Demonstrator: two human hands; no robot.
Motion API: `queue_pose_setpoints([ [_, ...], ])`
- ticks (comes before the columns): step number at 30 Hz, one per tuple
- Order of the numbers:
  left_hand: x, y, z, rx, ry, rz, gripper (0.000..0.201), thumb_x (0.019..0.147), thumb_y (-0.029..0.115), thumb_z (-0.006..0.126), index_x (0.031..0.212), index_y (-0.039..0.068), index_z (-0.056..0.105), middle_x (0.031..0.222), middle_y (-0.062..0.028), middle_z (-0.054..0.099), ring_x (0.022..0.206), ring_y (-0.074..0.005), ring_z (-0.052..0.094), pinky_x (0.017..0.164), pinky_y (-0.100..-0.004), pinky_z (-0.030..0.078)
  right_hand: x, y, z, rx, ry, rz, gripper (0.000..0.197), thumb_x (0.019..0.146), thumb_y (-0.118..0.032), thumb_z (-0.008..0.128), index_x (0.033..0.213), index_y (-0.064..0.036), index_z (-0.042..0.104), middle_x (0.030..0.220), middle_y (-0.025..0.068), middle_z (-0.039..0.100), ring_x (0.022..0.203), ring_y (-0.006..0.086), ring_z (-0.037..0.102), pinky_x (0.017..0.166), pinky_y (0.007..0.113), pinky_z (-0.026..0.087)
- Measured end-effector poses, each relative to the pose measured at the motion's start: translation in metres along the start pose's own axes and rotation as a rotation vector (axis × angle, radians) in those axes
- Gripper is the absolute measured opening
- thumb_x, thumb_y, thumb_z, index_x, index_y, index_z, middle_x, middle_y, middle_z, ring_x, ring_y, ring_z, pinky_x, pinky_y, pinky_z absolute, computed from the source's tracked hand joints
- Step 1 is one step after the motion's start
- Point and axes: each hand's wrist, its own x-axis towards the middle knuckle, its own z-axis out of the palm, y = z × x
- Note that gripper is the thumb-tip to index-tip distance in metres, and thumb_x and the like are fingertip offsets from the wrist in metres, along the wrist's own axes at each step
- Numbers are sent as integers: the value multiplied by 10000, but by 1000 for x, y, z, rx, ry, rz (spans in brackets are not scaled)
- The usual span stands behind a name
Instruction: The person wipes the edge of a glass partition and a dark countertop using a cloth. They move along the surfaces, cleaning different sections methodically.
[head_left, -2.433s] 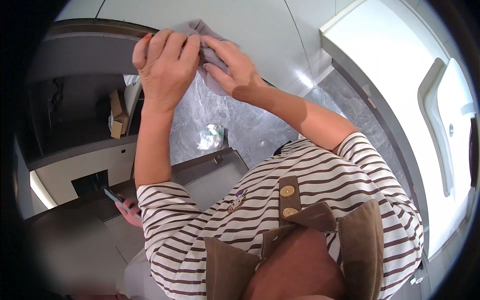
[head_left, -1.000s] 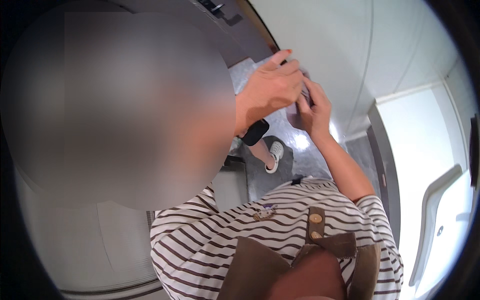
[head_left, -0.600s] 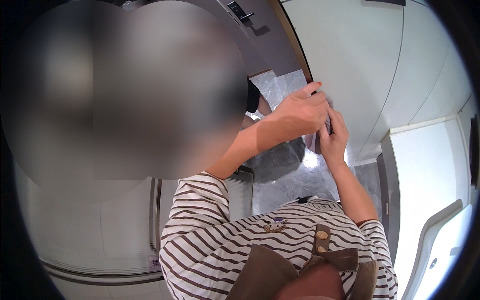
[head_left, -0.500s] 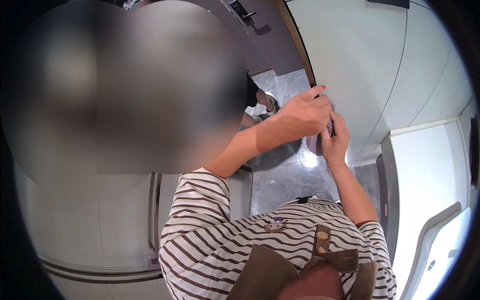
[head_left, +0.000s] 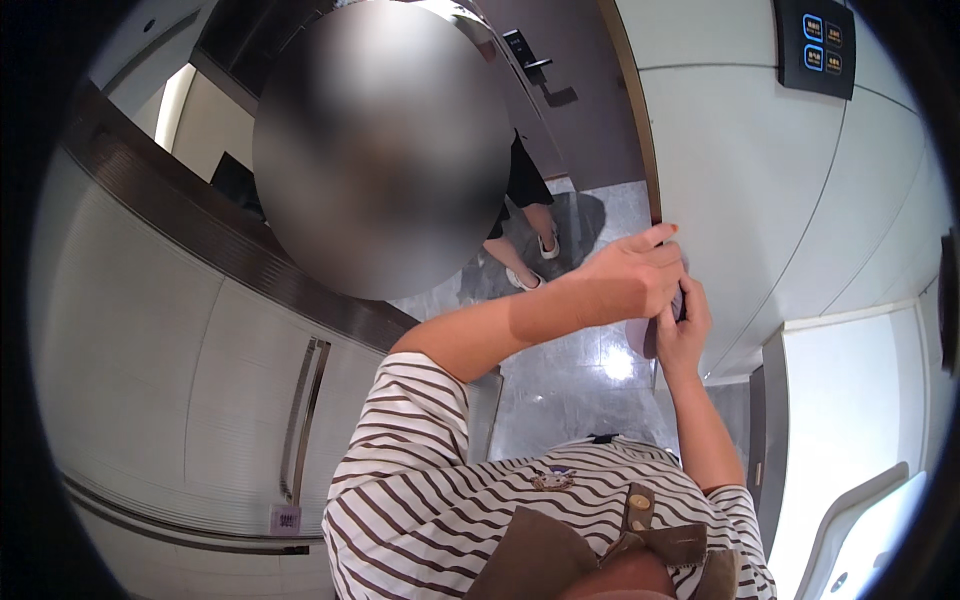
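Both hands sat lower and slightly further right in the frame than half a second earlier, and more of a co-worker's legs [head_left: 530,225] and a black switch panel [head_left: 815,48] had come into view. At right of centre, the person's left hand [head_left: 636,275] met the right hand [head_left: 684,330], its fingers curled and one finger with an orange-red nail jutting out; whether it gripped anything could not be told, since its palm side was hidden. The right hand pinched a greyish-purple cloth [head_left: 639,340] between thumb and fingers, and a loose fold hung beneath the left hand, just left of the right thumb. To judge by this pose, the step in hand was handling the cloth with both hands beside the pale wall panel [head_left: 735,190], near the lower end of its brown edge trim [head_left: 638,100]; contact with either could not be made out. The next move seemed to call for a steady pinch on the cloth, with the jutting finger kept free of that edge. Further out, grey marbled floor [head_left: 560,400] showed below the hands, and a white counter [head_left: 850,390] filled the lower right. At upper centre stood a dark door [head_left: 590,110] with a black lever handle [head_left: 540,65], while a pale ribbed-front cabinet [head_left: 130,310] took up the left, beside a blurred patch.
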Motion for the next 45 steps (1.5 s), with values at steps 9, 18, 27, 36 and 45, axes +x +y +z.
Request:
queue_pose_setpoints([
  [9,-5,7,12,-42,-54,86,35,576,83,606,611,77,609,698,-22,554,812,-196,559,1052,-407,380,-12,13,-4,-40,-45,13,325,788,-35,651,1104,-16,578,1017,155,617,918,331,621,804,364,492],
  [18,-8,15,43,-203,-226,24,27,605,90,608,592,83,631,688,-28,571,819,-191,570,1072,-414,359,-25,35,-11,-62,-101,39,314,806,-102,652,1096,-10,573,1002,169,611,907,354,614,792,376,494],
  [27,-7,23,56,35,-433,165,61,703,139,594,747,109,623,770,-18,581,861,-165,581,1038,-406,378,-31,43,-2,26,25,200,428,768,15,612,1188,-50,562,1133,163,624,968,338,633,784,354,541],
  [36,57,30,46,-89,-392,119,145,712,165,642,847,119,620,899,27,621,885,-165,587,1013,-432,349,-25,50,-26,23,182,70,312,786,-88,609,1093,-54,566,1068,150,593,1008,357,555,882,427,447],
  [45,61,32,57,3,-380,221,96,785,195,697,864,178,644,948,86,651,891,-123,595,1051,-392,284,-28,47,-17,-1,376,112,300,729,-76,630,1021,-62,565,998,134,566,990,338,544,865,425,452],
])
